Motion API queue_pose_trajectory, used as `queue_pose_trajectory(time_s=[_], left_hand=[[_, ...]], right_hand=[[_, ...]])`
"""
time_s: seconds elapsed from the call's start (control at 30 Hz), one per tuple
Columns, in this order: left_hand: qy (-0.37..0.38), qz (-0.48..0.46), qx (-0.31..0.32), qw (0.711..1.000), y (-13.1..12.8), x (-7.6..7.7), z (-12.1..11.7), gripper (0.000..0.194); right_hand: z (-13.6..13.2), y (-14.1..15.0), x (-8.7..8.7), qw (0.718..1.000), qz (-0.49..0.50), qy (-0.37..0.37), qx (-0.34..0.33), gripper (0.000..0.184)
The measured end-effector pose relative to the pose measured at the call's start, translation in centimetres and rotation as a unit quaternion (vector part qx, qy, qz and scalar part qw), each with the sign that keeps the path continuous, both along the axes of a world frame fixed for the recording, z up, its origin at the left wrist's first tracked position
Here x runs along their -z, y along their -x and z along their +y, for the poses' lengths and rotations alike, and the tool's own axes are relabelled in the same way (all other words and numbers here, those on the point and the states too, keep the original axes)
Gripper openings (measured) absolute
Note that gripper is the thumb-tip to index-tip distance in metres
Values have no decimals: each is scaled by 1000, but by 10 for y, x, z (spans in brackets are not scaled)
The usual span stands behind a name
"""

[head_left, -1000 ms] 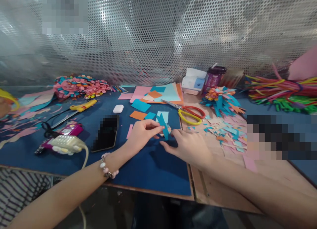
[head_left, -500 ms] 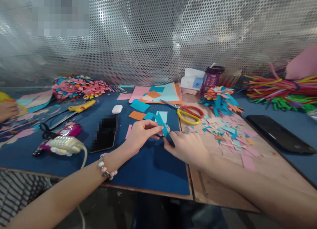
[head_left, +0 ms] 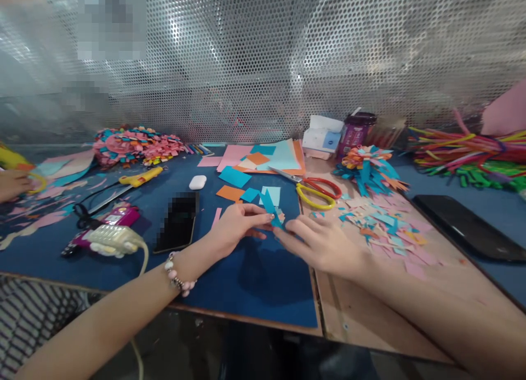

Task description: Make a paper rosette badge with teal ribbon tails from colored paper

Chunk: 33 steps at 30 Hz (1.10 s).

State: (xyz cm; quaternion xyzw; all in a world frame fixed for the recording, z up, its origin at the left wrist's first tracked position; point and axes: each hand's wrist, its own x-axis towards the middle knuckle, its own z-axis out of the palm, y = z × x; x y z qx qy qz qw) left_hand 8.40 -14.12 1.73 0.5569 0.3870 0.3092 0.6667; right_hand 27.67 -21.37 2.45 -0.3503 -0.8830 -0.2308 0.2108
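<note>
My left hand (head_left: 236, 229) pinches a narrow blue paper strip (head_left: 270, 205) between thumb and fingertips, above the blue tabletop. The strip stands at a slant, and a small pale piece of paper shows behind its lower end. My right hand (head_left: 324, 243) is at the strip's lower end, its fingers apart and one fingertip close against the paper; whether it touches is hard to make out. Just beyond lie a light-blue paper piece (head_left: 271, 196), an orange piece (head_left: 229, 193) and a blue piece (head_left: 235, 176). Scissors (head_left: 316, 191) with red and yellow handles rest behind my right hand.
Paper scraps (head_left: 394, 232) cover the wooden board at right, beside a paper-strip pompom (head_left: 365, 169). Phones (head_left: 176, 221) lie on both sides. A glue gun (head_left: 142, 177), a corded pale device (head_left: 113, 239) and another person's hand (head_left: 14, 185) are at left. Perforated metal (head_left: 263, 57) stands behind.
My right fingers have loosened and spread at the strip's lower end, the hand shifting slightly right. My left hand still holds the strip. The whole view has shifted a little.
</note>
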Motion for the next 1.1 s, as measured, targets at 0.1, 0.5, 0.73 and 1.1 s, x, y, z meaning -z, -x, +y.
queue_pose_trajectory(time_s=[0.1, 0.5, 0.73, 1.1], left_hand=[[-6, 4, -7, 1000, 0, 0, 0, 25], [-136, 57, -66, 987, 0, -7, -6, 21], [-150, 73, -97, 981, 0, -3, -1, 26], [-171, 83, -90, 978, -7, -4, 5, 20]], right_hand=[[0, 1, 2, 999, 26, 8, -39, 25], [1, 13, 3, 835, 390, 377, 93, 32], [63, -75, 7, 942, 68, 148, 292, 32], [123, -94, 31, 922, -16, 195, 334, 43]])
